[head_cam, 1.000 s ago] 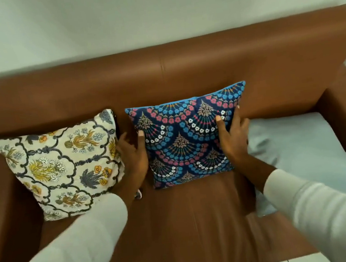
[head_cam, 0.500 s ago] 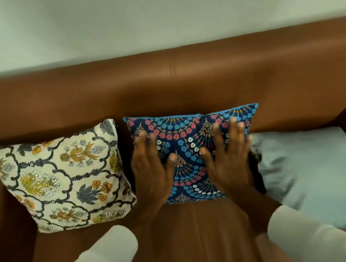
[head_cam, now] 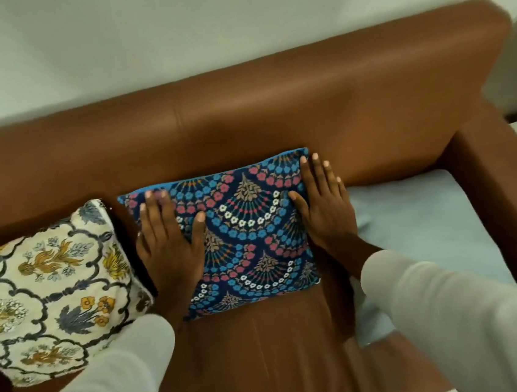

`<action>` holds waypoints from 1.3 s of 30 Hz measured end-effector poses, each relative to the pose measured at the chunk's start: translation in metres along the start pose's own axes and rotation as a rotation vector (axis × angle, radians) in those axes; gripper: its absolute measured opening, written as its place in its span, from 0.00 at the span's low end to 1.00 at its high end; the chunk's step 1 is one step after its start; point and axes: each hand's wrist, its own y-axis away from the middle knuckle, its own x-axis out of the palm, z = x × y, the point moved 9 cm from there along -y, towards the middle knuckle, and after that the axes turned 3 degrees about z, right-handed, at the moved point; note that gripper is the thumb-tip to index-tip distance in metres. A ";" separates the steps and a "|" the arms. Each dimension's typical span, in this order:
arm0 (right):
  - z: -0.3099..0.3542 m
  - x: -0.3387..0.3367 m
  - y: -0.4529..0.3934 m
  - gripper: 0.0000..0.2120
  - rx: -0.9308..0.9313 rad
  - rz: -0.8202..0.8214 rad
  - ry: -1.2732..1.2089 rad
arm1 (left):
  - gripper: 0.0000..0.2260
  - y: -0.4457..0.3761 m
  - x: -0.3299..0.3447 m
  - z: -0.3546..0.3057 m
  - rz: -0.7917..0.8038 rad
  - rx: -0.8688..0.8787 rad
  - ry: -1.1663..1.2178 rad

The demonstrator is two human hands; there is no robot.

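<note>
Head view: left grip (head_cam: 170, 249) and right grip (head_cam: 325, 211) are released, flat on the blue pillow (head_cam: 248, 229), likely pushing it against the sofa back (head_cam: 272, 98) so it sits neatly beside the flowery pillow (head_cam: 46, 282).

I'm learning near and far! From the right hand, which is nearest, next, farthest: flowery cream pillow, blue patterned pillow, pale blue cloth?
1. Blue patterned pillow: under the right hand, touching.
2. Pale blue cloth: just beside, on the right.
3. Flowery cream pillow: far left, beyond the left hand.
</note>
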 end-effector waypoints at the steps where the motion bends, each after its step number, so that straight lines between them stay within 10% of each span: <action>1: -0.004 -0.006 0.006 0.36 0.004 0.005 -0.026 | 0.40 0.009 -0.006 -0.007 0.003 -0.082 0.062; 8: -0.065 -0.014 0.082 0.34 0.008 0.135 -0.031 | 0.35 0.136 0.013 -0.093 0.042 -0.640 0.767; 12: -0.160 -0.031 0.117 0.33 0.084 0.187 0.163 | 0.12 0.213 0.089 -0.198 0.655 -0.534 0.873; 15: -0.244 -0.058 0.140 0.34 0.255 0.184 0.203 | 0.36 0.248 0.133 -0.248 0.916 -0.389 0.732; 22: -0.382 -0.061 0.203 0.49 0.895 0.314 -0.333 | 0.39 0.270 0.172 -0.276 0.921 -0.373 0.632; 26: -0.385 -0.067 0.230 0.53 0.888 0.402 -0.610 | 0.43 0.270 0.150 -0.270 0.691 -0.326 0.359; 32: -0.374 -0.170 0.195 0.28 0.653 -0.023 -0.554 | 0.25 0.244 0.101 -0.283 0.589 -0.507 0.751; 39: -0.351 -0.254 0.091 0.09 0.785 -0.293 -0.973 | 0.11 0.146 0.050 -0.298 0.950 -0.700 0.956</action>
